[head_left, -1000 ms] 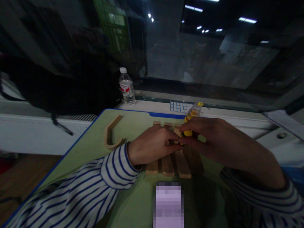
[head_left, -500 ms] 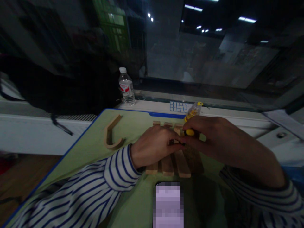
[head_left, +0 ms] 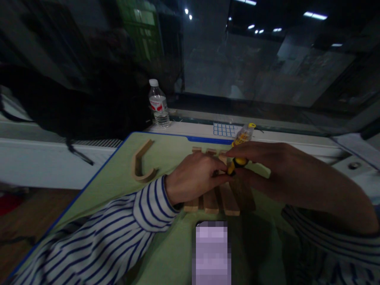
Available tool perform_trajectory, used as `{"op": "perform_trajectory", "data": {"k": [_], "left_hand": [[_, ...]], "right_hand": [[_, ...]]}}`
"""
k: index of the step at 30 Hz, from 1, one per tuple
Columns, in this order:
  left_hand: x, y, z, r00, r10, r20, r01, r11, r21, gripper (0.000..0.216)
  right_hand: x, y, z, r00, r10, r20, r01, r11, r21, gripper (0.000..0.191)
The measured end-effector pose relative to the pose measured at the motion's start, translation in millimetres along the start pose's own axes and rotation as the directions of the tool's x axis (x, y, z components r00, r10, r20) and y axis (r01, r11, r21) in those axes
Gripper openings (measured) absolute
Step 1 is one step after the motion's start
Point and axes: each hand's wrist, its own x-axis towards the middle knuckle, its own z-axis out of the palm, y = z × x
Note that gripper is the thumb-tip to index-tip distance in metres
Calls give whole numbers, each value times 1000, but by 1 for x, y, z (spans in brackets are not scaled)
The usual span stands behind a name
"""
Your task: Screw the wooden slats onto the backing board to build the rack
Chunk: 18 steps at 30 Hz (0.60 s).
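Note:
Over a row of wooden slats, my right hand has its thumb and fingers around the yellow and black handle of a short screwdriver. The handle tilts down to the left. My left hand lies across the slats, with thumb and forefinger pinched at the screwdriver's lower end. The screwdriver's tip and whatever sits under it are hidden by the fingers. A darker wooden board shows beneath my right hand, beside the slats.
A J-shaped wooden piece lies left on the green table. A phone lies near me. On the sill stand a water bottle, a blue-gridded sheet and a clear bag with yellow parts. A black bag sits left.
My right fingers have loosened and shifted around the handle, so more of the yellow and black screwdriver shows. My left hand keeps its pinch. The view has tilted slightly.

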Motion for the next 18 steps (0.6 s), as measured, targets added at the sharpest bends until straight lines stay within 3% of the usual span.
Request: {"op": "perform_trajectory", "data": {"k": [12, 18], "left_hand": [[1, 0, 0, 1000, 29, -10, -30, 999, -26, 15], [-2, -6, -11, 999, -3, 43, 13, 974, -227, 20]], "right_hand": [[2, 2, 1, 1000, -2, 9, 2, 1000, -3, 29], [2, 2, 2, 1000, 20, 4, -20, 1000, 21, 27]]}}
